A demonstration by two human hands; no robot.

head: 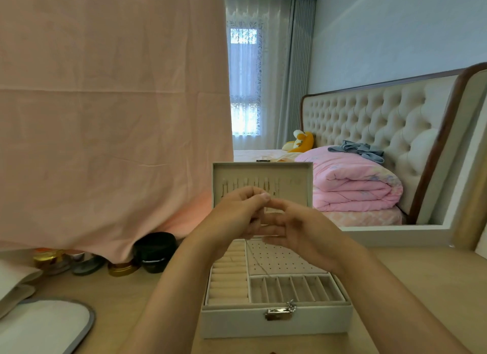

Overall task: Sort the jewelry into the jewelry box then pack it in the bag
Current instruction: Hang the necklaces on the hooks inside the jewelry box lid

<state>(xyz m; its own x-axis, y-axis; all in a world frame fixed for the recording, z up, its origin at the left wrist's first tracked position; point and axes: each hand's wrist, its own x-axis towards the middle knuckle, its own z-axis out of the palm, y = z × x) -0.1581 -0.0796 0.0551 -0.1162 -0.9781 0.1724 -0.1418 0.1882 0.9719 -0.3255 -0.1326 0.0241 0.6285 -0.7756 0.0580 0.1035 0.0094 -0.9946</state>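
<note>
A white jewelry box (276, 322) stands open on the wooden table, its lid (263, 169) upright with hooks and a few hanging pieces. Inside are ring rolls at the left, a dotted earring panel and several slim compartments at the front. Both hands are raised together above the box, in front of the lid. My left hand (237, 216) pinches the top of a thin chain necklace (259, 264), which hangs down to the compartments. My right hand (297, 229) meets it fingertip to fingertip, fingers curled at the chain.
A pink cloth (113, 111) hangs at the left over black and gold jars (155, 251). A white, grey-edged pouch (44, 324) lies at the front left. A bed with a pink quilt (353, 179) lies behind the table at the right.
</note>
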